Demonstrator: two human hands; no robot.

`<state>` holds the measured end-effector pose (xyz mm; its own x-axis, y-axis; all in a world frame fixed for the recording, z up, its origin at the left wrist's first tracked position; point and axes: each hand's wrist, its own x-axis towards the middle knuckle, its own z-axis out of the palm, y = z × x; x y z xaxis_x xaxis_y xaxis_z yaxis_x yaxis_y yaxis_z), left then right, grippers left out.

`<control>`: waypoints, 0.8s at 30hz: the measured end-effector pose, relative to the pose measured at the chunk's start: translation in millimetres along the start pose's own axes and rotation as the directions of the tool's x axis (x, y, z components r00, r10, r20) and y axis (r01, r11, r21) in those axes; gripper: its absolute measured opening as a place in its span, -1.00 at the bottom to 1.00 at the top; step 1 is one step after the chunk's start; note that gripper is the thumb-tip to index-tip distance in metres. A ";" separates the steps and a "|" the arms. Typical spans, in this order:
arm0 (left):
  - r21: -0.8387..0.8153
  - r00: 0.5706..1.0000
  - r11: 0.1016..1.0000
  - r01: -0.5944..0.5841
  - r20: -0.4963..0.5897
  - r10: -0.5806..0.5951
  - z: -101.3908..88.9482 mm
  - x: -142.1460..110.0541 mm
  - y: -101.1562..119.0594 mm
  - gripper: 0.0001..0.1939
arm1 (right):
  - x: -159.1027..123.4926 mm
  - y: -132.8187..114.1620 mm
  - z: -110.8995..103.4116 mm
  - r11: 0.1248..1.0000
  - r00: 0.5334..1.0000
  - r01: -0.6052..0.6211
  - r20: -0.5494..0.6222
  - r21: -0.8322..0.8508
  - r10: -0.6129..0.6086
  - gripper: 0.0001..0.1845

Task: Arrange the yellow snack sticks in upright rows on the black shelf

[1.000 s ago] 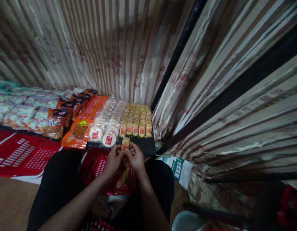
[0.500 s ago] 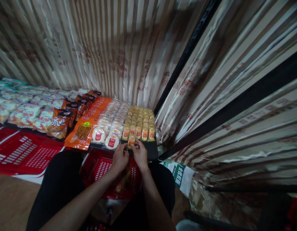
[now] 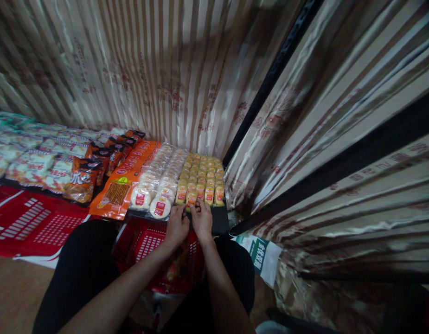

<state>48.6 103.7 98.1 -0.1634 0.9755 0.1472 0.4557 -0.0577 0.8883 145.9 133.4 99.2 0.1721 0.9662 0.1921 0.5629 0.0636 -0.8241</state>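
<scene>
Both hands meet at a small yellow snack packet (image 3: 191, 198) with an orange and red label, at the front of the second column of like packets (image 3: 203, 169). My left hand (image 3: 177, 226) is closed, its fingertips at the packet's lower left edge. My right hand (image 3: 201, 219) pinches the packet's lower right side with thumb and fingers. The packet stands nearly upright against the column behind it. Just left of it are two rows of round white crackers (image 3: 161, 207) in clear wrappers. All rest on a black shelf (image 3: 219, 220).
Orange pretzel-stick bags (image 3: 117, 192) and brown-and-black snack bags (image 3: 82, 178) continue leftward, then white packets (image 3: 35, 162). A red basket (image 3: 148, 246) sits between my knees below the shelf edge. Striped curtains (image 3: 158, 69) and a black pole (image 3: 270, 88) border the shelf.
Both hands have moved slightly forward with the yellow packet. It was held in front of the column and now sits close against it.
</scene>
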 end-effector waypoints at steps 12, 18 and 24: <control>0.096 1.000 0.995 0.014 0.021 -0.016 1.2 4.3 0.0 -0.51 | -0.9 5.5 4.4 0.996 0.998 0.063 -0.021 0.056 -0.062 -0.66; 0.123 1.000 0.992 0.019 0.012 -0.021 2.4 2.4 -1.3 -0.46 | -4.5 5.6 5.3 0.994 0.996 0.094 -0.008 0.054 -0.094 -0.75; 0.072 1.000 0.997 0.000 0.004 0.000 3.1 -0.6 -2.2 -0.42 | -4.2 4.5 5.4 0.993 0.993 0.119 -0.001 -0.010 -0.119 -0.83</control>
<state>50.4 103.9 94.7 -0.1597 0.9764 0.1454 0.5175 -0.0426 0.8547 143.4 130.9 91.8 0.1044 0.9516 0.2891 0.5874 0.1756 -0.7900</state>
